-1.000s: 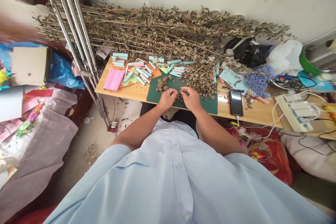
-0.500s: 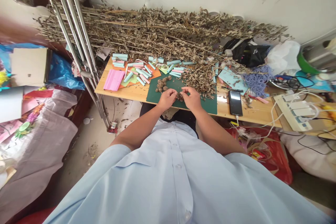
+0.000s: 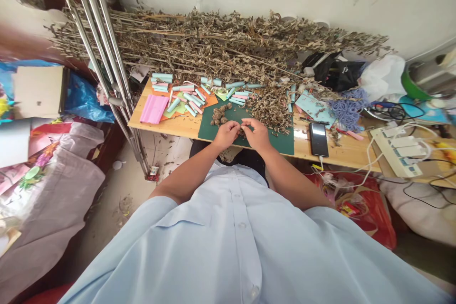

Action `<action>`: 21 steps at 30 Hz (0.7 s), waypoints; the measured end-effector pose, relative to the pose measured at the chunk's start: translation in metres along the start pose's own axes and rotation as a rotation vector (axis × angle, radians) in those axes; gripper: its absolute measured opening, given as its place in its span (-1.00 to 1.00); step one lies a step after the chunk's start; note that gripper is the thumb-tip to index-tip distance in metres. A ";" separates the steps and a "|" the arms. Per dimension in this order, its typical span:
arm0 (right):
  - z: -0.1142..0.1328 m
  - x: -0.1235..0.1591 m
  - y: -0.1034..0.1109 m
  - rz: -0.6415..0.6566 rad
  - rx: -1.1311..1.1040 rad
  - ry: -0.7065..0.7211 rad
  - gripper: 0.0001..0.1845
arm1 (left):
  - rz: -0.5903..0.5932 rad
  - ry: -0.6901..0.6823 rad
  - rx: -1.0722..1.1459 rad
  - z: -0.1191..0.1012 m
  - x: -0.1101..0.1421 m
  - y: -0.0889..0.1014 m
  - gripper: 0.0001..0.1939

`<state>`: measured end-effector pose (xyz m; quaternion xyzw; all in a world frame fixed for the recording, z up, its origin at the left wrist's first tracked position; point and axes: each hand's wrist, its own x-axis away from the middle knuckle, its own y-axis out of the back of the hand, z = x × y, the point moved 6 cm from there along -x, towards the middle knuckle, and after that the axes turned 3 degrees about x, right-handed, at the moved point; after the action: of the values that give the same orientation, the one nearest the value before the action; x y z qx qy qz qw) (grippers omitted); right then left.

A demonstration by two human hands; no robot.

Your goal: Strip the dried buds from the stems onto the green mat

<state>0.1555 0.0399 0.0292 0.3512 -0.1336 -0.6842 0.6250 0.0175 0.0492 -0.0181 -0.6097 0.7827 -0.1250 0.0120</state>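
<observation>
My left hand (image 3: 227,134) and my right hand (image 3: 255,133) meet over the near edge of a dark green mat (image 3: 211,136). Both have their fingers drawn into a pinch, with the fingertips almost touching. Something small and brown, perhaps dried leaf, shows between them, too little to make out. Just beyond my left hand sit several brown balls of dried plant matter (image 3: 218,115). Beside my right hand spreads a loose heap of dried leaves (image 3: 273,111).
Long dried plant stalks (image 3: 213,38) lie along the wall. Rolled blue paper tubes (image 3: 174,104) and a pink sheet (image 3: 154,109) are at left. At right are a phone (image 3: 318,139), purple cord (image 3: 349,108) and a power strip (image 3: 395,149). Metal crutches (image 3: 103,42) stand at left.
My right hand has shifted slightly left, bringing its fingertips closer to those of my left hand. My left hand stays nearly where it was.
</observation>
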 end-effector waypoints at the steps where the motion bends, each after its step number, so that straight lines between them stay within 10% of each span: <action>1: 0.000 0.000 0.000 -0.004 0.002 -0.002 -0.73 | 0.006 -0.003 -0.005 0.000 0.000 0.000 -0.80; 9: 0.004 0.011 0.008 0.014 -0.068 -0.040 -0.70 | -0.016 -0.006 0.012 -0.001 0.000 0.001 -0.79; 16: 0.020 0.040 0.003 0.358 -0.068 0.093 -0.79 | 0.011 -0.020 0.048 -0.003 0.001 0.002 -0.79; 21: 0.004 0.033 0.012 0.104 -0.052 -0.101 -0.76 | 0.108 -0.024 0.017 -0.004 0.004 -0.002 -0.77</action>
<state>0.1625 0.0055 0.0292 0.2923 -0.1651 -0.6711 0.6610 0.0179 0.0450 -0.0134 -0.5679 0.8131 -0.1235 0.0331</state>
